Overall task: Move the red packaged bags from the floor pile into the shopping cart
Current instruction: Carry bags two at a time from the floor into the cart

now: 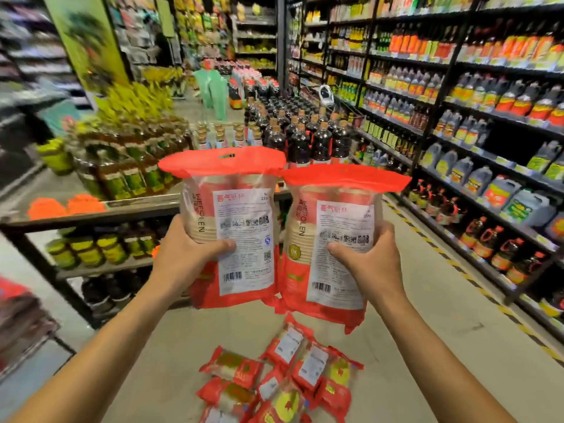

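Two red bags [232, 227] upright in both hands [186, 254], floor pile [280, 380] below

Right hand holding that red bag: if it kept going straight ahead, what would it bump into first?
Probably the dark bottles on the display table straight ahead. The right hand points its bag forward, up the aisle. Depth is hard to judge, so that's a guess.

Shop floor [427, 300] with a pile of red packaged bags [283, 380]

The bags lie heaped at the lower centre of the frame, directly on the pale floor.
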A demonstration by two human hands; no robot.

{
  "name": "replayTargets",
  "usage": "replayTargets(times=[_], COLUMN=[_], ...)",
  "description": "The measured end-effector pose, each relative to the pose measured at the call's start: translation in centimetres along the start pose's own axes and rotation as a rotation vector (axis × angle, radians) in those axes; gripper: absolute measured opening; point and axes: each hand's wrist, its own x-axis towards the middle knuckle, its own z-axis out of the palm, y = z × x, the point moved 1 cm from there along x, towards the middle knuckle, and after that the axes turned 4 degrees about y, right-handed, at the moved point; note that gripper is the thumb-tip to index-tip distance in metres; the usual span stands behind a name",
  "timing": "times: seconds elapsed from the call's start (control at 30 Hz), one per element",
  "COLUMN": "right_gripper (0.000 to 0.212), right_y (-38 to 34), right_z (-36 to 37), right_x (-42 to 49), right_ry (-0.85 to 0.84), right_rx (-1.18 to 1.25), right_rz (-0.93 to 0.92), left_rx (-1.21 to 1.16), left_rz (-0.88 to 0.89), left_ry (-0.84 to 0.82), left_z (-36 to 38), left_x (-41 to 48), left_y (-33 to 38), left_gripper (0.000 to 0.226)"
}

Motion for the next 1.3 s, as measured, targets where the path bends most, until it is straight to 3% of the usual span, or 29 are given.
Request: replayTargets(times=[0.27,0.63,0.8,1.3], right_gripper=[0.055,0.065,0.064,0.061], right_y=[-2.5,-10.1,-13.8,-22.9], right_z=[7.0,18.0,22.0,31.0], right_x=[-3.1,-18.2,-26.6,-50.0], right_ry=[-0.414,-0.868,-0.992,-1.156], right_rx=[0.163,0.234,0.259,0.305], right_rz=[-0.121,-0.261,-0.322,-0.427], left_rx=[0.104,0.153,0.165,0.269], left_rz=[-0.15,-0.401,-0.443,-0.53], left_ry=[0.365,0.887,1.029,1.199], left_z=[-9.5,-24.2,-30.9,-50.8], left_x=[-10.1,-27.7,-34.5,-48.8], left_y=[-1.5,-4.1,-5.4,-11.0], left_gripper=[0.078,0.082,0.075,0.079])
